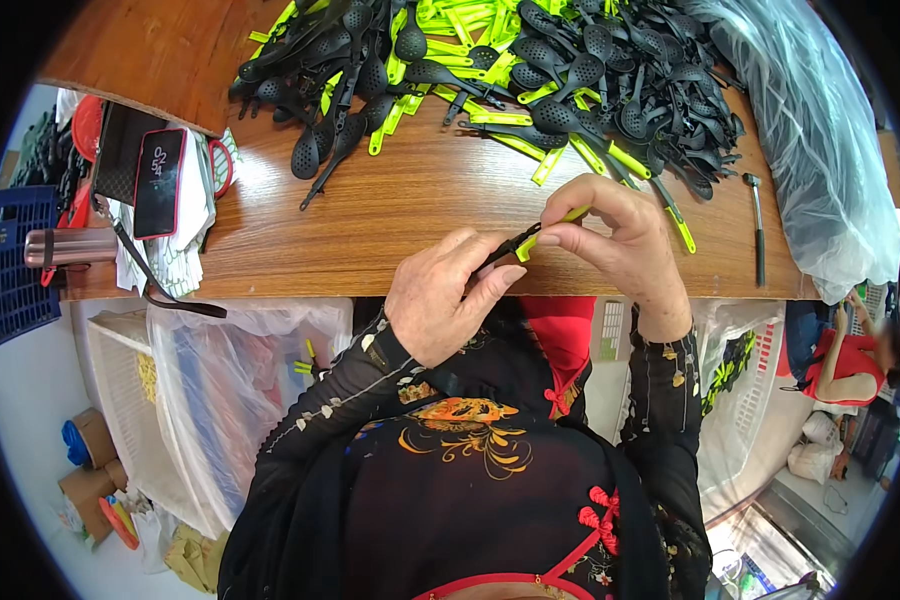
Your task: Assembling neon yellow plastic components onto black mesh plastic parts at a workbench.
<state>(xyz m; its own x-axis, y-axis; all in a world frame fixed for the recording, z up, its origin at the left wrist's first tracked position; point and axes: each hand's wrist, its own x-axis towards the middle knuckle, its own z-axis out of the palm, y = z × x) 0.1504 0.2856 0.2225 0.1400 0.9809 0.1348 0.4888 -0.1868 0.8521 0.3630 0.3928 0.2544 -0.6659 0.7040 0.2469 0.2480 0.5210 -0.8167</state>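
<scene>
My left hand [440, 295] and my right hand [615, 240] meet over the near edge of the wooden table [390, 215]. Between them they hold one small utensil: a thin black stem [500, 252] pinched in my left fingers and a lime-green handle [550, 228] pinched in my right thumb and fingers. The two parts join between the hands. A big pile of black slotted spoons with lime-green handles [530, 70] covers the far half of the table, just beyond my right hand.
A small hammer [758, 225] lies at the table's right, beside a clear plastic bag [820, 150]. At the left lie a phone [158, 182], cloths and a metal flask [70, 246]. Bag-lined white crates [220, 390] stand under the table. Another person [850, 360] sits at right.
</scene>
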